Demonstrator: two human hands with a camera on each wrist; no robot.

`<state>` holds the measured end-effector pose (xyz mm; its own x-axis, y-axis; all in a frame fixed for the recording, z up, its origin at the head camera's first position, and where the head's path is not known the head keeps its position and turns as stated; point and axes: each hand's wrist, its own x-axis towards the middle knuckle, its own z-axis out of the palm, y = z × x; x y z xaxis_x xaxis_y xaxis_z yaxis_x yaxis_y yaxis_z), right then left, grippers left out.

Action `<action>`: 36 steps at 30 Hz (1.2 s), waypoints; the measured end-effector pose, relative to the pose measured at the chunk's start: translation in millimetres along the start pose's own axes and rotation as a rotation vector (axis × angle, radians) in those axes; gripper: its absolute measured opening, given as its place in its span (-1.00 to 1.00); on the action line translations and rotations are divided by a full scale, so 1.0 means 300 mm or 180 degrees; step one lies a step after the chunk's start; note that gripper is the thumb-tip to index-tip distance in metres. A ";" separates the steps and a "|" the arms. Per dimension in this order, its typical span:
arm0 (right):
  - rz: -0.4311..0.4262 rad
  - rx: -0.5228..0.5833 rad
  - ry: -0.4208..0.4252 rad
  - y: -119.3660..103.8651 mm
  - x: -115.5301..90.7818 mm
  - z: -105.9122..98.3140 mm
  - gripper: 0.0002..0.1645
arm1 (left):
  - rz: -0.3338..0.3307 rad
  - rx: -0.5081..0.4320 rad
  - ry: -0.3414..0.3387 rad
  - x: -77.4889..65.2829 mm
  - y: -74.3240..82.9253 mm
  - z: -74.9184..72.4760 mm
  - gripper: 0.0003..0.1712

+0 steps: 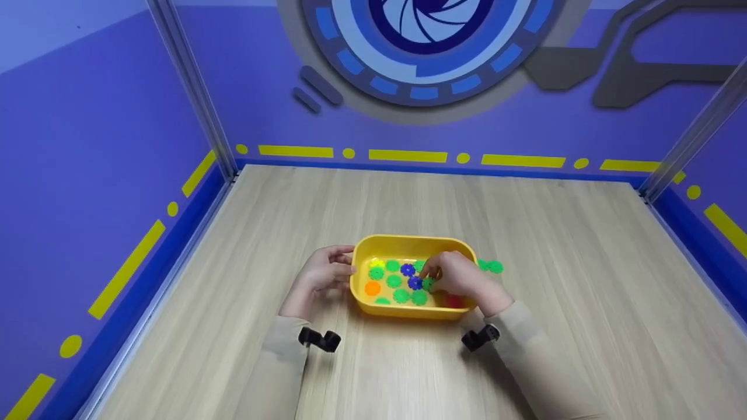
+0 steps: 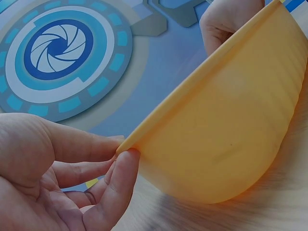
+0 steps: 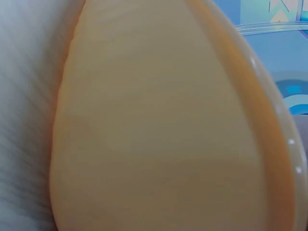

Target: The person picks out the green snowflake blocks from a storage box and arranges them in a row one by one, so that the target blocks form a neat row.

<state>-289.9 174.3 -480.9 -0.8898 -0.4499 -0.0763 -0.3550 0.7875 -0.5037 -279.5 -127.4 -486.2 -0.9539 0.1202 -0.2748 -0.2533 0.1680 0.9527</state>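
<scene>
A yellow plastic tub (image 1: 414,312) sits on the table with flower-shaped plastic discs inside. My left hand (image 1: 320,271) is at its left end; in the left wrist view the thumb and a finger pinch the rim of the tub (image 2: 211,125). Reaching over the right end, my right hand (image 1: 461,274) has its fingers curled down among the discs. Its fingertips pinch a green disc (image 1: 428,284), partly hidden by the hand, beside a blue disc (image 1: 415,283). The right wrist view is filled by the outer wall of the tub (image 3: 163,120), which hides the right fingers.
Several other green discs (image 1: 394,281), an orange disc (image 1: 372,288), a yellow one (image 1: 377,263) and a red piece (image 1: 454,301) lie in the tub. Just outside its right end are green discs (image 1: 495,266). Blue panels (image 1: 251,116) wall the wooden table (image 1: 327,204).
</scene>
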 end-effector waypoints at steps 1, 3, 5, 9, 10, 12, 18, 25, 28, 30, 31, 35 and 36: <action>0.0004 -0.0011 -0.0001 -0.001 -0.003 -0.004 -0.76 | -0.0003 -0.0009 -0.0001 0.001 0.000 0.000 -0.34; -0.0002 -0.0009 0.0008 0.001 -0.007 -0.010 -0.76 | -0.0019 -0.0026 0.0005 0.001 0.000 0.001 -0.33; 0.0035 0.0051 0.0032 0.001 -0.014 -0.018 -0.75 | -0.0028 -0.0023 0.0010 0.002 0.000 0.002 -0.33; 0.0108 0.0264 0.0091 0.004 -0.033 -0.035 -0.75 | -0.0028 -0.0009 0.0017 0.002 0.000 0.003 -0.34; 0.0141 0.0322 0.0100 0.004 -0.037 -0.040 -0.76 | -0.0031 -0.0009 0.0025 0.002 0.001 0.003 -0.34; 0.0147 0.0429 0.0126 0.008 -0.045 -0.050 -0.76 | -0.0027 0.0004 0.0042 0.001 0.001 0.003 -0.35; 0.0103 0.0648 0.0282 0.028 -0.067 -0.071 -0.77 | -0.0084 0.0026 0.0098 0.003 0.002 0.003 -0.35; 0.0314 0.0796 0.0373 0.047 -0.086 -0.096 -0.72 | -0.0102 -0.0024 0.0094 0.002 0.004 0.004 -0.36; 0.0398 0.0852 0.0404 0.056 -0.094 -0.110 -0.70 | -0.0058 -0.0048 0.0062 0.002 0.002 0.003 -0.36; 0.0421 0.0868 0.0417 0.064 -0.099 -0.118 -0.69 | -0.0024 -0.0042 0.0042 0.002 0.001 0.002 -0.36; 0.0426 0.0871 0.0421 0.069 -0.102 -0.122 -0.69 | -0.0005 -0.0031 0.0037 0.001 0.001 0.002 -0.36; 0.0440 0.0965 0.0440 0.087 -0.109 -0.137 -0.68 | 0.0027 0.0006 0.0020 0.000 0.001 0.001 -0.35; 0.0448 0.1000 0.0443 0.092 -0.111 -0.140 -0.67 | 0.0026 0.0003 0.0015 0.000 0.002 0.001 -0.35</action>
<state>-282.2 228.6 -456.0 -0.9618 -0.2678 -0.0567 -0.1403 0.6602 -0.7378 -279.5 -127.0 -485.7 -0.9567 0.1170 -0.2665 -0.2454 0.1679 0.9548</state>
